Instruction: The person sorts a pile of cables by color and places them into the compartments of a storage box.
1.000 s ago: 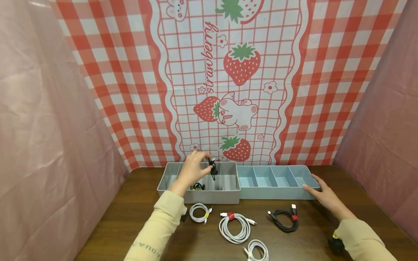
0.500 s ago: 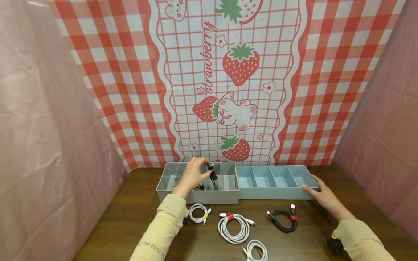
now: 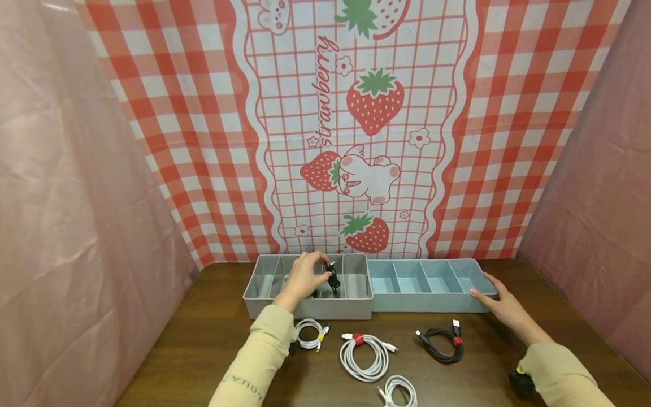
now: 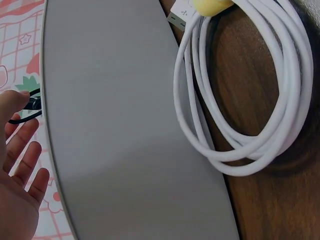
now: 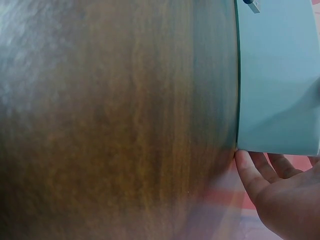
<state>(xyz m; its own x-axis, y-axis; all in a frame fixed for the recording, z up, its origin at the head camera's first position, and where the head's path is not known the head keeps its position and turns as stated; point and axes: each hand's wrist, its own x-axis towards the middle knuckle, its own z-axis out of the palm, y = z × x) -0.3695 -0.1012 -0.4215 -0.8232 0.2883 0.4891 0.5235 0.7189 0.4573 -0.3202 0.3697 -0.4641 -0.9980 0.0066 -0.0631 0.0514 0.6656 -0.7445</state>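
Between thumb and fingertips, my left hand (image 3: 303, 278) pinches a small coiled black cable (image 3: 333, 278), which hangs within the third compartment from the left of the grey divided box (image 3: 330, 309). In the left wrist view, the box's front wall hides most of that cable. Under my left hand, another dark cable with a yellow tie (image 3: 313, 294) is partly visible inside the box. My right hand (image 3: 508, 308) rests at the right end of the light-blue divided box (image 3: 427, 302), thumb at its front rim. The right wrist view shows the extended fingers (image 5: 250, 172) against the end wall.
In front of the boxes lie a white cable with a yellow tie (image 3: 299, 341), a larger white cable with a red tie (image 3: 351, 370), a smaller white cable (image 3: 413, 390) and a black cable with a red tie (image 3: 441, 358). A strawberry-print cloth (image 3: 427, 192) hangs behind.
My left hand has lowered the black cable from above the grey box down into its third compartment. The right hand stays at the end of the blue box.
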